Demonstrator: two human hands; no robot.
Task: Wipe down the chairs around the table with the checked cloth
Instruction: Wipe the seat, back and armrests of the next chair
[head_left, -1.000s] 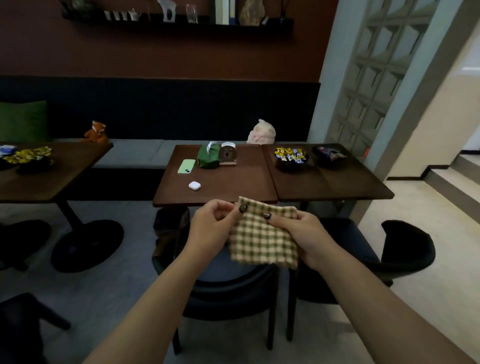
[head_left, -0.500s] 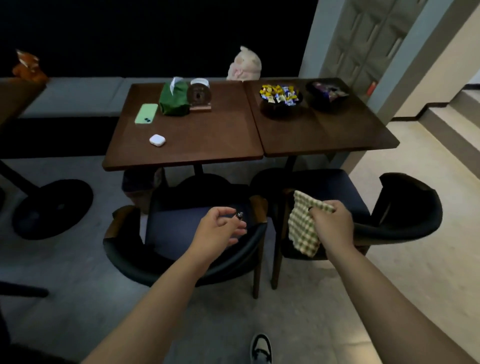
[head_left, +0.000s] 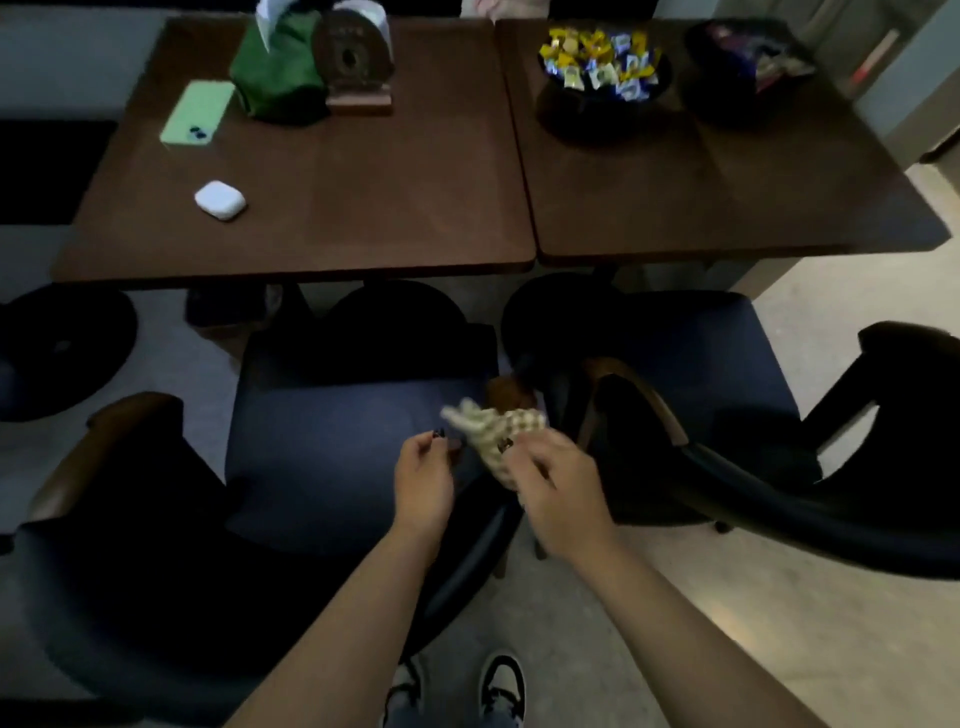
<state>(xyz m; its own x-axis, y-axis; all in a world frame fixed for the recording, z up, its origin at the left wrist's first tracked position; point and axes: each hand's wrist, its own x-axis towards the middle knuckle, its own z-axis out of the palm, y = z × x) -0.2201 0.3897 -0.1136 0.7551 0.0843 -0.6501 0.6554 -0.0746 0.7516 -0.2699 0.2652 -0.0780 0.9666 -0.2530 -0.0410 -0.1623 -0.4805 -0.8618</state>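
Because the checked cloth (head_left: 496, 434) is soft, light and floppy, it looks best held bunched in a fist. One cloth sits low in the middle of the frame, squeezed in the right hand (head_left: 558, 491). Beside it the left hand (head_left: 423, 480) curls loosely, holding nothing. Two chairs show, left chair (head_left: 332, 457) and right chair (head_left: 727, 395), below two worktops (head_left: 337, 208).
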